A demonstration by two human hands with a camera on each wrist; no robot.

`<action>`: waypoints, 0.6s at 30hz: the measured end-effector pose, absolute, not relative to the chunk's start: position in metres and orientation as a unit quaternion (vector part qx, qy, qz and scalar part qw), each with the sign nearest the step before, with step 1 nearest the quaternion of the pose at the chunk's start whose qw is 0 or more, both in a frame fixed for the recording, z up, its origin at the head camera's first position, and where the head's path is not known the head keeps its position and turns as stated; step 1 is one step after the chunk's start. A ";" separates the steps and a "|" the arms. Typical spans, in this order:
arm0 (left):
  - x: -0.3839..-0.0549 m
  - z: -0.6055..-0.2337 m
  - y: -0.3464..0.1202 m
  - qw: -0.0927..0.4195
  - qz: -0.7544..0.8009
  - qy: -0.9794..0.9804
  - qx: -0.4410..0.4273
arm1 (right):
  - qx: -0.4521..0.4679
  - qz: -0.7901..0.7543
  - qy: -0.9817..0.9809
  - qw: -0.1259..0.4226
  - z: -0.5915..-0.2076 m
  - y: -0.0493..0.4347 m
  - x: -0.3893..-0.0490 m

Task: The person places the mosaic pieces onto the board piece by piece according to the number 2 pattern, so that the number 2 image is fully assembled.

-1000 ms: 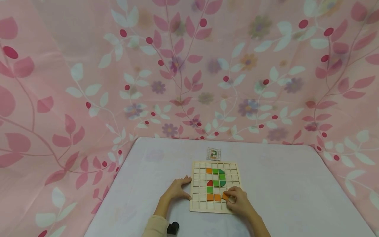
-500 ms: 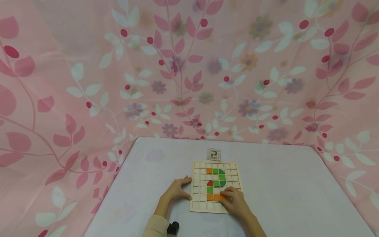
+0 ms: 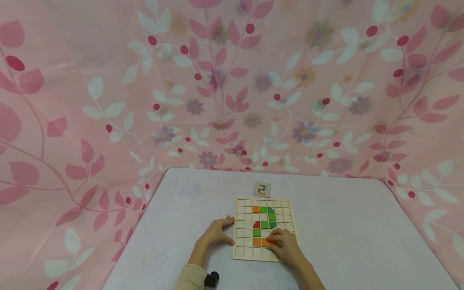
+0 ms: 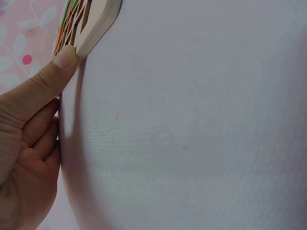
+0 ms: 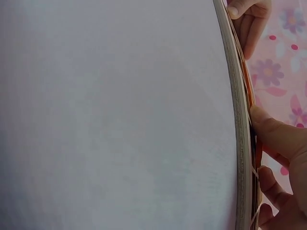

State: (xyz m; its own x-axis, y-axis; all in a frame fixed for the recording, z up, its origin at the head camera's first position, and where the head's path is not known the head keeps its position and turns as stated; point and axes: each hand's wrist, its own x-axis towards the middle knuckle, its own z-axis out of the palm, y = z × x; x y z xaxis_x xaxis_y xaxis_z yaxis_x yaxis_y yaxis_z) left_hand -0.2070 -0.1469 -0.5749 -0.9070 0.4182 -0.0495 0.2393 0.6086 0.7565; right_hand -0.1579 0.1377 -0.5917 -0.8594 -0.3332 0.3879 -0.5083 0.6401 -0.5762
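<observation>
A wooden grid board [image 3: 243, 251] lies on the table with orange, green and red tiles set in it, some square and some with a rounded corner. My right hand [image 3: 288, 246] pinches an orange square tile [image 5: 259, 151] low over the bottom row, at the right end of two orange tiles [image 3: 257, 242]. The fingers hide most of that tile in the head view. Against the board's left edge rests my left hand [image 3: 216, 231], its thumb [image 4: 65, 56] touching the rim and its forefinger stretched farther up the same side.
A small pattern card [image 3: 262, 189] with a coloured figure on a grid lies behind the board. Near the left sleeve is a black object [image 3: 212, 278]. A white cloth covers the table [image 3: 348, 225], and a flowered pink curtain [image 3: 232, 88] surrounds its back and sides.
My right hand has moved slightly left with the orange tile, which was tilted in the fingers and now lies low beside the other orange tiles. The left hand has stayed put.
</observation>
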 end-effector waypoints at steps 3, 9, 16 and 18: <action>-0.207 -0.576 -0.147 0.112 0.402 0.890 0.185 | 0.248 0.359 -0.893 0.112 -0.591 0.140 -0.160; -0.206 -0.577 -0.147 0.113 0.402 0.890 0.183 | 0.274 0.361 -0.888 0.081 -0.588 0.146 -0.165; -0.207 -0.574 -0.147 0.114 0.405 0.889 0.179 | 0.270 0.352 -0.890 0.107 -0.590 0.145 -0.164; -0.206 -0.574 -0.147 0.114 0.405 0.890 0.178 | 0.259 0.342 -0.894 0.126 -0.592 0.143 -0.162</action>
